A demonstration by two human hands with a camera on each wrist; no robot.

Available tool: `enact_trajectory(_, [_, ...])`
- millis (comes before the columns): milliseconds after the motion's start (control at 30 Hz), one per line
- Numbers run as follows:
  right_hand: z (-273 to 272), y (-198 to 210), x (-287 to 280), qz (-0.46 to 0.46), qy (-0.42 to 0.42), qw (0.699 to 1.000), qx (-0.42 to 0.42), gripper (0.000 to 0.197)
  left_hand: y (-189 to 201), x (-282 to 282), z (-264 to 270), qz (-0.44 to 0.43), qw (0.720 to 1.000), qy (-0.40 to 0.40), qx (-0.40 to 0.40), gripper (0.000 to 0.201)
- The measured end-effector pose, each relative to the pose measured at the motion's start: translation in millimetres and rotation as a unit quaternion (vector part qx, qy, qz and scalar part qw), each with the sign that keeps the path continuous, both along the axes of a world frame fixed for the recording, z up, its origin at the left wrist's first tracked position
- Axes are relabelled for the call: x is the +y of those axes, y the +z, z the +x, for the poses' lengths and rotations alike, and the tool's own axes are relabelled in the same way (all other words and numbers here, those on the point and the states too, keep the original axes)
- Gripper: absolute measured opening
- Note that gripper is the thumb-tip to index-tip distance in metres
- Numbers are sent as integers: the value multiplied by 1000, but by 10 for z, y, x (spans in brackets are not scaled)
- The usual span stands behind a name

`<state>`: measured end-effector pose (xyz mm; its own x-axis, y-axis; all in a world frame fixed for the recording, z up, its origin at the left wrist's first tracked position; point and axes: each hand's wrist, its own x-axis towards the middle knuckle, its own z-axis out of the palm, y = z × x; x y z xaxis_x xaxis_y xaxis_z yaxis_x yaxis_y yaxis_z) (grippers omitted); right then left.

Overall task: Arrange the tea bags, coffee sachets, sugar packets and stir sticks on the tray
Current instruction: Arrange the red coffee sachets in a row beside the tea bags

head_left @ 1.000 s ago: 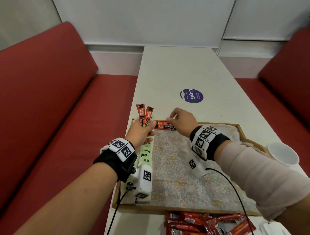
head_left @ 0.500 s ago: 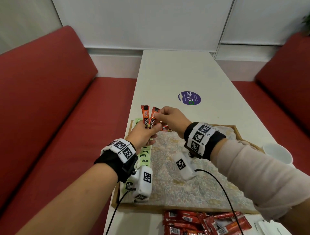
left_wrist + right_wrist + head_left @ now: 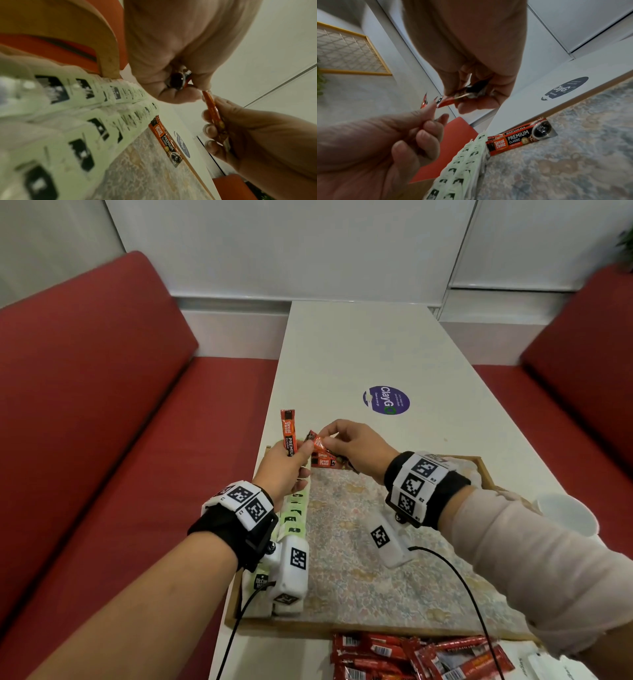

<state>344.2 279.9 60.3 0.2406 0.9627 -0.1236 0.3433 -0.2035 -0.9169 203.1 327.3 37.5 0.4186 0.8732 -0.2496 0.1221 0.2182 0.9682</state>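
Note:
My left hand grips an orange coffee sachet that stands upright above the tray's far left corner. My right hand pinches a second orange sachet right beside the left thumb. In the right wrist view that sachet sticks out from the right hand's fingertips. Two more sachets lie flat along the far edge of the wooden tray. Green tea bags lie in a row down the tray's left side, partly hidden by my left wrist.
A floral cloth lines the tray. A pile of red sachets lies on the white table in front of the tray. A white cup stands to the tray's right. Red benches flank the table.
My right hand left the sachets laid at the tray's far edge, moved left to my left hand and took hold of one of its two sachets.

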Motion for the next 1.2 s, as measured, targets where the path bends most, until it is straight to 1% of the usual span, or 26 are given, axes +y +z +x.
enact_trajectory(67, [1, -12, -15, -4, 22, 999, -23, 8, -9, 2, 13, 12, 1000, -4, 12, 17])
enact_trajectory(133, [20, -24, -20, -16, 30, 999, -32, 9, -17, 4, 15, 21, 1000, -5, 19, 14])
enact_trajectory(200, [54, -46, -23, -30, 33, 999, -28, 10, -28, 10, 11, 27, 999, -1, 21, 8])
enact_trajectory(300, [116, -110, -18, -52, 31, 998, -16, 3, -46, 25, -2, 31, 999, 15, 19, 7])
enact_trajectory(367, [169, -157, -7, -64, 19, 997, -31, 9, -57, 37, -15, 27, 999, 26, 13, 6])
enact_trajectory(433, [224, -185, 0, -76, -4, 994, -77, 5, -58, 49, -32, 15, 999, 38, 3, 4])
enact_trajectory(500, [286, -225, 23, -87, -25, 986, -142, 3, -58, 59, -48, 1, 999, 45, -8, 6])
enact_trajectory(600, [336, -292, 49, -122, -32, 965, -229, 7, -51, 61, -58, -8, 999, 44, -16, 7])
enact_trajectory(667, [334, -333, 67, -139, -29, 955, -262, 11, -49, 55, -58, -8, 999, 43, -16, 8])
enact_trajectory(800, [281, -395, 94, -148, -32, 946, -286, 11, -47, 43, -48, -5, 999, 38, -16, 7])
enact_trajectory(933, [240, -429, 130, -139, -48, 944, -295, 10, -54, 43, -42, -2, 999, 34, -9, 8])
enact_trajectory(1067, [238, -455, 180, -143, -41, 940, -307, 13, -66, 48, -48, -1, 1000, 29, 2, 10])
enact_trajectory(1200, [235, -477, 202, -140, -40, 935, -325, 12, -62, 43, -45, -1, 1000, 24, 5, 10])
